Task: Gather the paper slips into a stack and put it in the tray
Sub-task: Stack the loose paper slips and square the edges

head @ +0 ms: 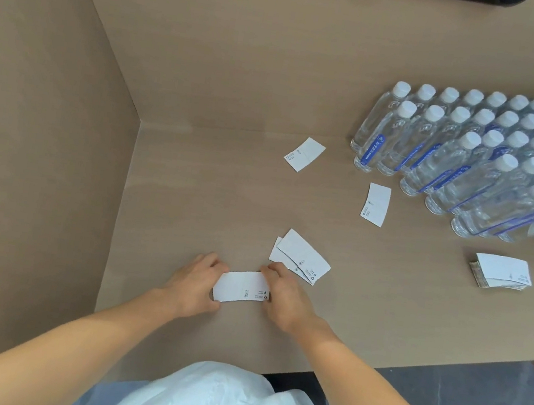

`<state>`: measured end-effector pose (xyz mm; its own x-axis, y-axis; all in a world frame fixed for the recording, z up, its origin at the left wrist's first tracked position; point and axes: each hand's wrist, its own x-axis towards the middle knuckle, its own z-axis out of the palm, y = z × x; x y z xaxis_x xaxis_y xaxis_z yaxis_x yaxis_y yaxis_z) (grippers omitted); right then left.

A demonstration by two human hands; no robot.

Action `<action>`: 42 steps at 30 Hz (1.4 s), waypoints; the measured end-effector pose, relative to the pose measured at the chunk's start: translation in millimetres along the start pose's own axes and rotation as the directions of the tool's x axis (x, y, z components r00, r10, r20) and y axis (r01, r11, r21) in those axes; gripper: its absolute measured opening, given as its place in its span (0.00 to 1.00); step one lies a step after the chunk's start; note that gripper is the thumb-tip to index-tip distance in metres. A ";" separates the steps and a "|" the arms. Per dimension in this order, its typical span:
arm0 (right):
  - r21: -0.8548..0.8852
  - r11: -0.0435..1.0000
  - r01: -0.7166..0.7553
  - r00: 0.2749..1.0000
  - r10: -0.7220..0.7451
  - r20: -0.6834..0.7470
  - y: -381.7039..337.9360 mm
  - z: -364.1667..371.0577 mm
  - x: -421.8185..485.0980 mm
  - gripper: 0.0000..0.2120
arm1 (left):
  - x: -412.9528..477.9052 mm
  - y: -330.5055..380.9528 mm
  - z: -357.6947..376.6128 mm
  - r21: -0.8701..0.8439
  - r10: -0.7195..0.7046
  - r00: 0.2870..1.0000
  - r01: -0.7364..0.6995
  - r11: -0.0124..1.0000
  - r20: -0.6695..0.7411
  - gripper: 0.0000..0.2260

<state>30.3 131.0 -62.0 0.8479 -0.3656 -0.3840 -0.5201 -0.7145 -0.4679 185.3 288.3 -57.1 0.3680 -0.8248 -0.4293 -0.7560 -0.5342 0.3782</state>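
Observation:
A white paper slip (241, 287) with small print lies flat near the table's front, gripped at both short ends: my left hand (199, 282) pinches its left end, my right hand (283, 295) its right end. Whether more slips lie under it I cannot tell. Just beyond my right hand, two or three overlapping slips (301, 255) rest fanned on the table. A single slip (304, 154) lies farther back, and another (375, 204) to the right of it. A thick stack of slips (501, 272) sits at the right. No tray is in view.
Several rows of clear water bottles (467, 152) with white caps stand at the back right. Brown panel walls (65, 103) close off the left and back of the wooden table (198, 192). The table's front edge runs just below my forearms. A dark object sits at the top edge.

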 end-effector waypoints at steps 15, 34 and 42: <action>0.070 0.992 -0.104 0.988 0.111 -0.109 13.2 -25.5 -7.2 0.23 | 42.3 22.6 -52.8 0.088 0.134 0.991 -0.133 0.987 -0.006 0.23; 0.187 0.933 -0.309 0.904 0.349 -0.246 77.0 -57.2 -12.7 0.19 | 124.1 90.6 -65.6 0.150 0.313 0.948 -0.318 0.936 0.058 0.21; 0.234 0.903 -0.360 0.894 0.406 -0.189 71.4 -39.6 -9.0 0.18 | 127.2 75.1 -49.9 0.148 0.282 0.953 -0.297 0.943 0.113 0.23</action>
<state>-10.4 59.6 -60.4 0.5669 -0.7297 -0.3823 -0.7990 -0.3739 -0.4710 202.3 134.0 -42.3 0.0761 -0.9153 -0.3955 -0.9028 -0.2316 0.3624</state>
